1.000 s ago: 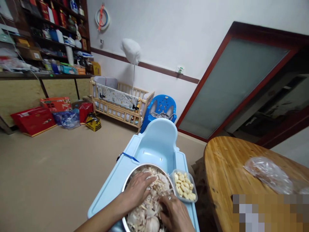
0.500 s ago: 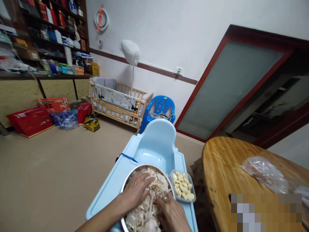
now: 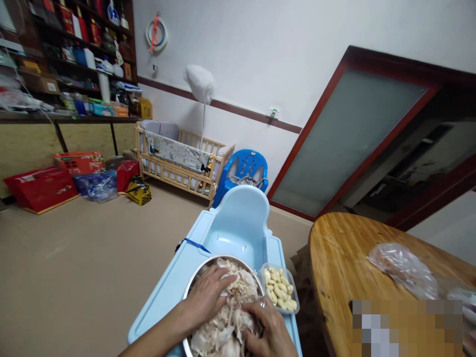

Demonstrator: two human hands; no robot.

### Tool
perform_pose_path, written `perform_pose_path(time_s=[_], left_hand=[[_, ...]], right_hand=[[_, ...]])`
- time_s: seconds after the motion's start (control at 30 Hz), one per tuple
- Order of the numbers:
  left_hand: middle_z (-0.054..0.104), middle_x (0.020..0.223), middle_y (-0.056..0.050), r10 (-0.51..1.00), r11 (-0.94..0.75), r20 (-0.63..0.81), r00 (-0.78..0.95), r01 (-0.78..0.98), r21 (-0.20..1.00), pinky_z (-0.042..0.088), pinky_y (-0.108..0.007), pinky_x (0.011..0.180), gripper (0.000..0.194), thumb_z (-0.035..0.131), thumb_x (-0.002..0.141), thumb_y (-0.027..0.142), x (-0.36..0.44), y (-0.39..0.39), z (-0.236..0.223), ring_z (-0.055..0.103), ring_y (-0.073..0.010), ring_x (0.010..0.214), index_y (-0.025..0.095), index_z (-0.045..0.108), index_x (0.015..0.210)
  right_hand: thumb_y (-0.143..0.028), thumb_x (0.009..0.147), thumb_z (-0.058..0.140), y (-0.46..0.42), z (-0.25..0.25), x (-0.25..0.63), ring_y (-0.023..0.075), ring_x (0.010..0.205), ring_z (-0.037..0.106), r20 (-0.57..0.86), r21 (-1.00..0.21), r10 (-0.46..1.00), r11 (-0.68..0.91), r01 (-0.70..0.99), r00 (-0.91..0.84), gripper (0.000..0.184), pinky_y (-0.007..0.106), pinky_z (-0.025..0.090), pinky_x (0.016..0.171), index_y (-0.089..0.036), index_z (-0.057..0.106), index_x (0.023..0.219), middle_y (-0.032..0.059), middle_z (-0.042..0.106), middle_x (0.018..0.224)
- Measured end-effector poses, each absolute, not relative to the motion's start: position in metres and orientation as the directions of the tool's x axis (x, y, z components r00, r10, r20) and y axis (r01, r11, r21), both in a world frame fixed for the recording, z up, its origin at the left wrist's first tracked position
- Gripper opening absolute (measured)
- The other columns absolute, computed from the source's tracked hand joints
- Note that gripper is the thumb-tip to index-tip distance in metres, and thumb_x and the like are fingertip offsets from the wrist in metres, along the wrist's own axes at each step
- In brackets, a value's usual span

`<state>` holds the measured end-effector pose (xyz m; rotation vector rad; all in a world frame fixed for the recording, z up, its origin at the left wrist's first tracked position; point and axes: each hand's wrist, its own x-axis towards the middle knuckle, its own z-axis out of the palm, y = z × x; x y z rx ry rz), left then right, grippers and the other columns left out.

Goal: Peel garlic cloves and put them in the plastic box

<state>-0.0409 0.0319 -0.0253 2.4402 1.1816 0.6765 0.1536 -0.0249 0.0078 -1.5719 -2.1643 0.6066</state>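
Note:
A steel bowl (image 3: 188,290) full of papery garlic skins (image 3: 213,333) sits on the tray of a light blue high chair (image 3: 158,297). Flat on the skins at the bowl's left side lies my left hand (image 3: 208,293), its fingers stretched and slightly apart. My right hand (image 3: 270,325), with a ring on one finger, curls at the bowl's right side. Its thumb and fingers close round a clump of garlic skins (image 3: 244,321); whether a clove is inside cannot be seen. Touching the bowl's right rim is a clear plastic container (image 3: 296,303) of peeled garlic cloves (image 3: 278,287).
A wooden table (image 3: 334,248) with a clear plastic bag (image 3: 403,267) stands to the right. Beyond the high chair are a blue child seat (image 3: 247,161) and a wooden crib (image 3: 174,171). Bags and a red box (image 3: 42,188) lie on the floor at left, below loaded shelves.
My right hand has lifted slightly out of the skins and its fingers have closed on a clump of them. The left hand stays nearly in place. The view has shifted slightly.

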Motion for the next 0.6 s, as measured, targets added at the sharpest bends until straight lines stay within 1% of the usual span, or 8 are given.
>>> perform_pose_path(time_s=[0.13, 0.27, 0.33, 0.47, 0.6], left_hand=[[0.057, 0.12, -0.008, 0.789, -0.609, 0.28, 0.546, 0.637, 0.473, 0.041, -0.046, 0.094, 0.058, 0.058, 0.067, 0.001, -0.042, 0.033, -0.024, 0.048, -0.0278, 0.112, 0.024, 0.053, 0.12], [0.058, 0.119, -0.008, 0.771, -0.633, 0.313, 0.555, 0.614, 0.472, 0.042, -0.045, 0.093, 0.058, 0.058, 0.067, 0.002, -0.043, 0.033, -0.022, 0.051, -0.0266, 0.109, 0.024, 0.052, 0.12], [0.058, 0.12, -0.008, 0.764, -0.642, 0.333, 0.552, 0.601, 0.475, 0.042, -0.045, 0.093, 0.059, 0.058, 0.067, 0.002, -0.044, 0.033, -0.025, 0.05, -0.0265, 0.11, 0.025, 0.051, 0.12], [0.057, 0.121, -0.009, 0.772, -0.631, 0.329, 0.544, 0.589, 0.506, 0.039, -0.046, 0.095, 0.058, 0.057, 0.067, 0.003, -0.044, 0.034, -0.032, 0.048, -0.0268, 0.114, 0.024, 0.051, 0.12], [0.058, 0.119, -0.01, 0.763, -0.632, 0.291, 0.577, 0.572, 0.523, 0.039, -0.045, 0.096, 0.054, 0.056, 0.068, 0.005, -0.043, 0.034, -0.028, 0.051, -0.0256, 0.111, 0.023, 0.053, 0.12]], right_hand=[[-0.012, 0.06, 0.06, -0.022, 0.013, 0.155, 0.0243, 0.083, 0.059, 0.074, -0.668, 0.971, 0.217, 0.712, -0.227, 0.028, 0.032, 0.044, 0.075, -0.019, 0.069, 0.086, 0.0061, 0.067, 0.084], [-0.022, 0.06, 0.067, -0.019, 0.016, 0.159, 0.024, 0.078, 0.061, 0.068, -0.807, 0.981, 0.163, 0.568, -0.184, 0.025, 0.031, 0.045, 0.071, -0.018, 0.07, 0.085, 0.0066, 0.069, 0.082], [-0.023, 0.059, 0.067, -0.018, 0.015, 0.16, 0.0229, 0.074, 0.061, 0.056, -0.86, 0.985, 0.131, 0.494, -0.164, 0.026, 0.03, 0.045, 0.067, -0.017, 0.07, 0.084, 0.006, 0.068, 0.08], [-0.022, 0.057, 0.069, -0.016, 0.014, 0.161, 0.022, 0.074, 0.06, 0.051, -0.928, 0.99, 0.095, 0.36, -0.129, 0.026, 0.029, 0.045, 0.067, -0.017, 0.069, 0.082, 0.0045, 0.067, 0.077], [-0.029, 0.057, 0.073, -0.013, 0.014, 0.16, 0.0211, 0.072, 0.059, 0.033, -0.971, 0.995, 0.054, 0.234, -0.092, 0.029, 0.03, 0.045, 0.067, -0.017, 0.068, 0.084, 0.004, 0.066, 0.077]])
